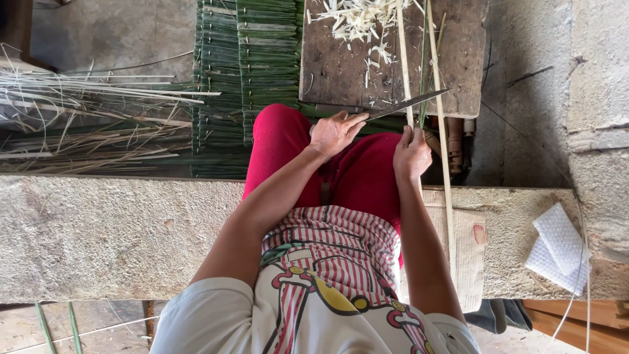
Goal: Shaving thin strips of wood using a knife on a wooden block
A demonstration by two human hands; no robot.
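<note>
My left hand point(334, 132) grips the handle of a long knife point(409, 103), whose blade points right across several thin bamboo strips point(445, 164). My right hand point(411, 155) is closed around those strips just below the blade, over my red-trousered knees. The strips run up over a dark wooden block point(341, 65), which is strewn with pale shavings point(360, 18). One strip near the blade is green point(424, 65), the others pale.
I sit on a rough concrete ledge point(98, 229). A stack of green split strips point(246, 65) lies beyond my knees, and dry pale strips point(78, 121) are piled at left. A folded white bubble sheet point(558, 252) and a woven mat point(470, 252) rest on the ledge at right.
</note>
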